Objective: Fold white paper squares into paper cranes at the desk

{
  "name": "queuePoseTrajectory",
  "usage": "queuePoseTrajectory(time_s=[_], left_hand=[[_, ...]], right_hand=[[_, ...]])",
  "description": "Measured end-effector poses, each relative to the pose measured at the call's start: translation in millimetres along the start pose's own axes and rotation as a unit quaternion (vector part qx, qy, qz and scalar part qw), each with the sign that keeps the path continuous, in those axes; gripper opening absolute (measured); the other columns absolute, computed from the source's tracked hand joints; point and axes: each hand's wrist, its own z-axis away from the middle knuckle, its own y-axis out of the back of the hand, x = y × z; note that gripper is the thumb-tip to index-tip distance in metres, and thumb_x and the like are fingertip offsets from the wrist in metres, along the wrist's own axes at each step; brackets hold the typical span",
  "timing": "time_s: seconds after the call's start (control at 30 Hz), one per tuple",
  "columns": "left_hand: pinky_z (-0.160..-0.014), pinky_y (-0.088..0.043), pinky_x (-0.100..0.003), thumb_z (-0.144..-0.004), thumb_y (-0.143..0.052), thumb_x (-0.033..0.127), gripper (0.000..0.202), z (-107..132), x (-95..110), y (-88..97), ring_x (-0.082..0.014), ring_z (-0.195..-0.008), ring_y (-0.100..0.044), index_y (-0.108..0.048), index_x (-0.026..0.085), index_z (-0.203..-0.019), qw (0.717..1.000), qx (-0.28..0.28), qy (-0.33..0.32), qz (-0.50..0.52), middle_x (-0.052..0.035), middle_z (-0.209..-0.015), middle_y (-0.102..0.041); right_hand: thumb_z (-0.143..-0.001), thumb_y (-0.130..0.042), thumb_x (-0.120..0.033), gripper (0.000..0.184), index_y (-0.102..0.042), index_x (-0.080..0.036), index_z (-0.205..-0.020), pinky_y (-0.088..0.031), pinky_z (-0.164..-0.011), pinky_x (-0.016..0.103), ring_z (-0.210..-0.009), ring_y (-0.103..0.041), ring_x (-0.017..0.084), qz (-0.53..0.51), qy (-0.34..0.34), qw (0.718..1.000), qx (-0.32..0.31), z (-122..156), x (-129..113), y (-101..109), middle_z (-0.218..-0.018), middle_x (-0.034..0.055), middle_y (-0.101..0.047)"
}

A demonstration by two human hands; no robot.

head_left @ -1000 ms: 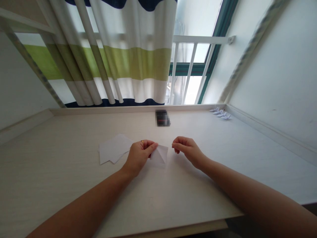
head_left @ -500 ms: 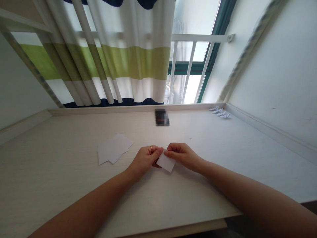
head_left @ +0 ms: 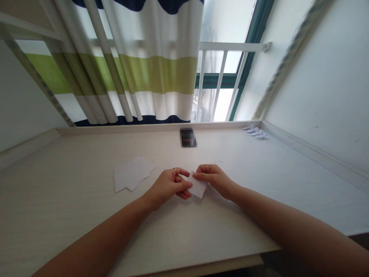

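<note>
Between my two hands is a small folded square of white paper [head_left: 198, 186], turned with one corner toward me. My left hand [head_left: 177, 184] pinches its left corner between thumb and fingers; a ring shows on one finger. At the paper's upper right edge, my right hand [head_left: 211, 177] grips it, thumb on top and the other fingers curled beneath. Several loose white paper sheets [head_left: 131, 173] lie overlapping on the table to the left of my hands.
On the pale wooden table [head_left: 86, 215], a blurred dark object [head_left: 188, 137] stands near the back edge. Several small folded paper figures [head_left: 255, 131] sit in the far right corner. Behind the table hang a striped curtain [head_left: 155, 73] and a white railing [head_left: 221, 47].
My left thumb and fingers have shifted from the paper's top corner down to its left corner. The folded paper has moved slightly right, with my right hand still on it.
</note>
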Motion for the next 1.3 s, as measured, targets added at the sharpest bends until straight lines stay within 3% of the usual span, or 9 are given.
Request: queuePoseTrajectory(time_s=[0.1, 0.2, 0.33, 0.43, 0.6, 0.87, 1.3], left_hand=[[-0.050, -0.048, -0.025, -0.062, -0.068, 0.029, 0.036, 1.2, 1.8, -0.2, -0.0136, -0.050, -0.060, -0.050, 0.013, -0.090, 1.000, -0.002, -0.018, -0.014, 0.0027, -0.049, -0.058], [-0.059, -0.048, -0.025, -0.068, -0.062, 0.027, 0.027, 0.9, 2.5, -0.3, -0.0111, -0.058, -0.060, -0.048, 0.015, -0.088, 0.998, 0.001, -0.065, 0.012, 0.0023, -0.058, -0.060], [-0.069, -0.045, -0.024, -0.070, -0.059, 0.021, 0.014, 1.6, 1.7, 0.3, -0.0090, -0.069, -0.056, -0.050, 0.017, -0.081, 0.990, -0.051, -0.120, 0.060, 0.0021, -0.071, -0.060], [-0.070, -0.044, -0.025, -0.071, -0.058, 0.020, 0.010, 3.7, 0.3, 1.3, -0.0099, -0.068, -0.054, -0.059, 0.015, -0.078, 0.989, -0.093, -0.102, 0.045, -0.0002, -0.071, -0.059], [-0.078, -0.042, -0.028, -0.071, -0.059, 0.019, 0.019, 5.4, -2.4, 3.1, -0.0130, -0.078, -0.055, -0.065, 0.016, -0.089, 0.983, -0.127, -0.099, 0.085, -0.0036, -0.085, -0.063], [-0.076, -0.044, -0.026, -0.070, -0.061, 0.018, 0.020, 5.6, -2.6, 4.7, -0.0115, -0.074, -0.056, -0.066, 0.016, -0.089, 0.983, -0.131, -0.100, 0.077, -0.0029, -0.080, -0.065], [-0.078, -0.044, -0.030, -0.067, -0.064, 0.018, 0.025, 5.3, -5.1, 7.8, -0.0165, -0.083, -0.057, -0.066, 0.016, -0.092, 0.982, -0.137, -0.114, 0.062, -0.0068, -0.092, -0.065]], right_hand=[[-0.060, -0.065, -0.031, 0.023, -0.051, -0.014, -0.054, -0.028, -0.048, 0.022, -0.047, -0.042, 0.007, -0.044, -0.006, 0.999, -0.004, -0.9, -1.3, 2.4, -0.048, -0.0038, -0.049], [-0.058, -0.067, -0.028, 0.022, -0.052, -0.013, -0.054, -0.030, -0.049, 0.022, -0.048, -0.045, 0.008, -0.093, -0.015, 0.995, -0.008, -2.9, -1.7, 6.2, -0.049, -0.0031, -0.052], [-0.057, -0.068, -0.024, 0.018, -0.054, -0.012, -0.055, -0.030, -0.047, 0.022, -0.046, -0.046, 0.007, -0.129, -0.052, 0.989, -0.048, -4.4, -0.9, 8.4, -0.049, -0.0020, -0.054], [-0.057, -0.067, -0.022, 0.016, -0.056, -0.012, -0.056, -0.029, -0.045, 0.021, -0.044, -0.047, 0.007, -0.145, -0.061, 0.985, -0.076, -3.6, -0.8, 7.8, -0.048, -0.0017, -0.055], [-0.057, -0.067, -0.021, 0.014, -0.057, -0.011, -0.058, -0.030, -0.045, 0.020, -0.045, -0.048, 0.007, -0.162, -0.063, 0.979, -0.105, -2.0, -2.3, 8.5, -0.050, -0.0013, -0.056], [-0.058, -0.067, -0.021, 0.015, -0.056, -0.011, -0.059, -0.030, -0.045, 0.020, -0.046, -0.049, 0.007, -0.166, -0.074, 0.976, -0.117, -1.3, -2.7, 8.6, -0.050, -0.0014, -0.056], [-0.056, -0.068, -0.021, 0.015, -0.057, -0.012, -0.060, -0.031, -0.045, 0.020, -0.046, -0.049, 0.007, -0.174, -0.074, 0.975, -0.117, 0.2, -3.9, 8.1, -0.052, -0.0019, -0.056]])
